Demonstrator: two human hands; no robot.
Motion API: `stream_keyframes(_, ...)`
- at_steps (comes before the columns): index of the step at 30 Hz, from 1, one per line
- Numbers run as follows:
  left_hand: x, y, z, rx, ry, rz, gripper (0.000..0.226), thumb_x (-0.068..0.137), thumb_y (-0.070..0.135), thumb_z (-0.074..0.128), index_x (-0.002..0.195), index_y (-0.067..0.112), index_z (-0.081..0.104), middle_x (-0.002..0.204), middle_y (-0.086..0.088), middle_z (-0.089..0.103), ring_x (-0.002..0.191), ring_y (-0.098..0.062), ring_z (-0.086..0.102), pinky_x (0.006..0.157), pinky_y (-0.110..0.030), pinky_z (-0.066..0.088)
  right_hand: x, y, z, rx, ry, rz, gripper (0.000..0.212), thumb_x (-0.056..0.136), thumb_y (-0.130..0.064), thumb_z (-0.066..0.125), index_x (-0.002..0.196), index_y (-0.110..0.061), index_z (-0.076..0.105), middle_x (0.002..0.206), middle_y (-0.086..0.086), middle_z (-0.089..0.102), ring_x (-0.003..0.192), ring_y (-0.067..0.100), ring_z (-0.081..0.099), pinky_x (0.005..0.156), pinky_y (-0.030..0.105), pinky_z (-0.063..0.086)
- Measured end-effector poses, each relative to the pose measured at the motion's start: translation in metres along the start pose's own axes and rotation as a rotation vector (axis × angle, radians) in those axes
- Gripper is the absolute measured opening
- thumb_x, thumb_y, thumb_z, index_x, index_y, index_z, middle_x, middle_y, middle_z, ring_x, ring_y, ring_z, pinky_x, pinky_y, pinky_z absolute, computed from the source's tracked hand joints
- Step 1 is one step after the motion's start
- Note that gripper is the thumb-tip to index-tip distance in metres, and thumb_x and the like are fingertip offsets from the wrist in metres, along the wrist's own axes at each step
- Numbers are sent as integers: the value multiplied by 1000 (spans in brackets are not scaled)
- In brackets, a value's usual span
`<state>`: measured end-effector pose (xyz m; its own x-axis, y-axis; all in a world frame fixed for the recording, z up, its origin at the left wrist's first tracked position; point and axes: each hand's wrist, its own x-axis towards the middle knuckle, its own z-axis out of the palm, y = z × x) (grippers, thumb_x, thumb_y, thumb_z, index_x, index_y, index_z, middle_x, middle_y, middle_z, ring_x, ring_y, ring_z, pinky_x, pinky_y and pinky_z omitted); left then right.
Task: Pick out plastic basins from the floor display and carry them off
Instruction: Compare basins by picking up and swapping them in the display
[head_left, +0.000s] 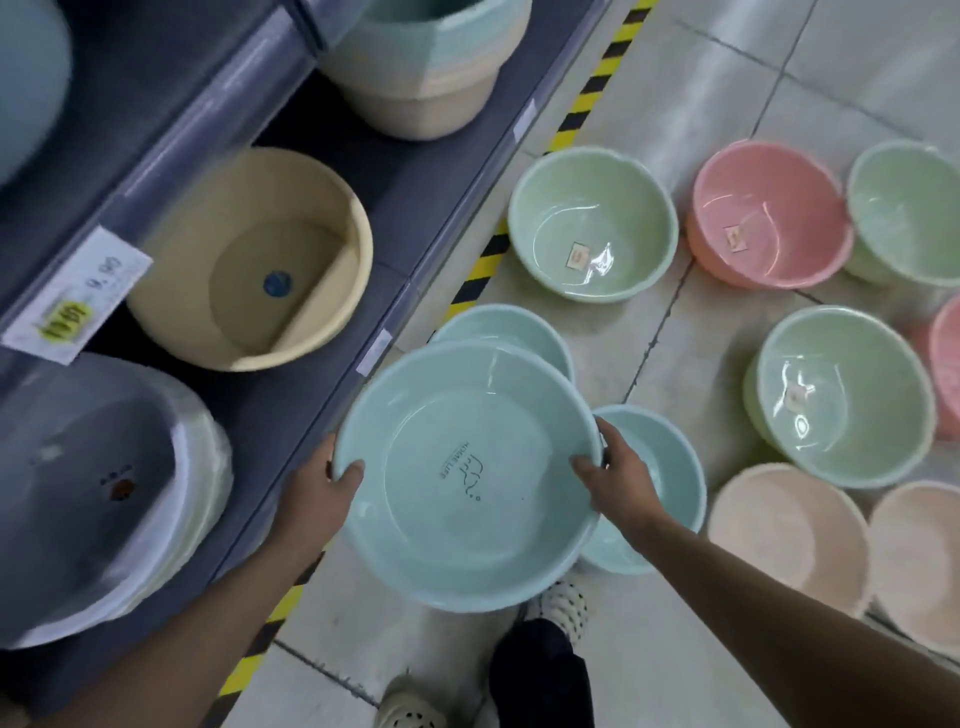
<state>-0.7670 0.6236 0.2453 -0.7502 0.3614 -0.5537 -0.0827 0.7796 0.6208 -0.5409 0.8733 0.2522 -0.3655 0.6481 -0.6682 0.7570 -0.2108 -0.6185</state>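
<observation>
Two hands on the teal basin, right of the hazard stripe: our left hand and right hand pinch opposite rims. We reckon it's light, stiff, glossy-slick.

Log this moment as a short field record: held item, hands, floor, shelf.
held: teal basin, up in the air
left hand: holds its left rim, thumb inside
right hand: holds its right rim
floor: far teal basin and near teal basin partly under it; green basins, pink basin, peach basins to the right
shelf: yellow tub
</observation>
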Motion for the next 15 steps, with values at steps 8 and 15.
stream_keyframes(8,80,53,40,154,35,15,13,86,20,66,96,20,57,91,-3,68,88,-32,66,79,-46,55,79,-18,-25,-83,50,10,51,86,-14,61,133,-30,53,89,-3,67,71,20,66,54,25,51)
stream_keyframes(15,149,47,96,213,33,18,18,91,17,61,108,11,61,91,-1,63,82,-27,61,70,-35,49,153,7,-6,-122,178,12,51,79,-13,65,127,-30,61,102,-1,73,91,25,68,82,44,57)
